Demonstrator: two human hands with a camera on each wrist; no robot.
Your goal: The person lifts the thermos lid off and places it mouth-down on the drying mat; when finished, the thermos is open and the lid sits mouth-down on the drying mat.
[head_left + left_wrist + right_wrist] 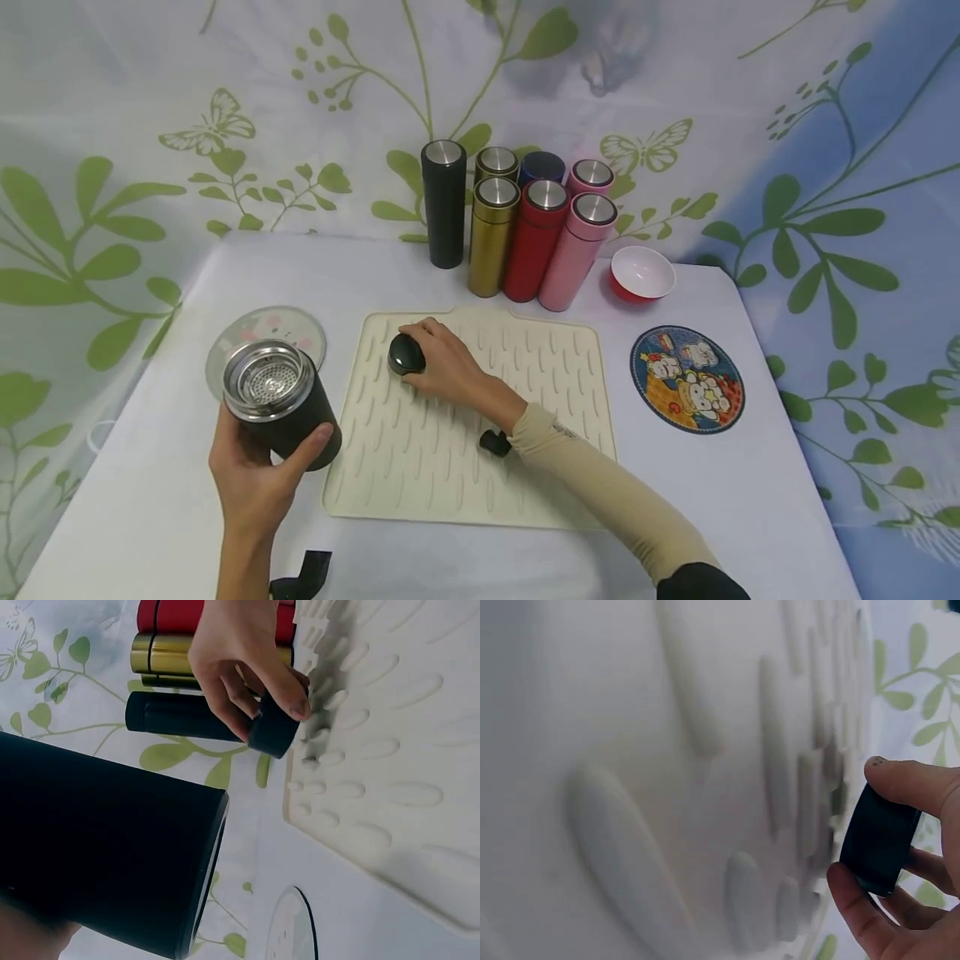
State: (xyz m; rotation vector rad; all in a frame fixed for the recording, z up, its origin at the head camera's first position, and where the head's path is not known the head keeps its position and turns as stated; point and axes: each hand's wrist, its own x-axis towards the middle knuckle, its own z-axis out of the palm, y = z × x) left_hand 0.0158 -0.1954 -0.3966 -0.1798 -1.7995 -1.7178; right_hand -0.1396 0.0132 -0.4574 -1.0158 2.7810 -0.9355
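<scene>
Your left hand [258, 475]'s curled grip holds the open black flask [300, 417] beside the cream mat [540, 392]'s left edge, while your right hand [447, 360]'s pinches the dark lid [406, 355] near its far left corner. Bottles [536, 242] stand just past the far edge; a counter [633, 454] strip runs between mat and blue coaster [687, 379].

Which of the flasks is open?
The black flask held in the left hand: its strainer shows in the uncovered mouth, while the flasks standing behind the mat show closed tops.
</scene>
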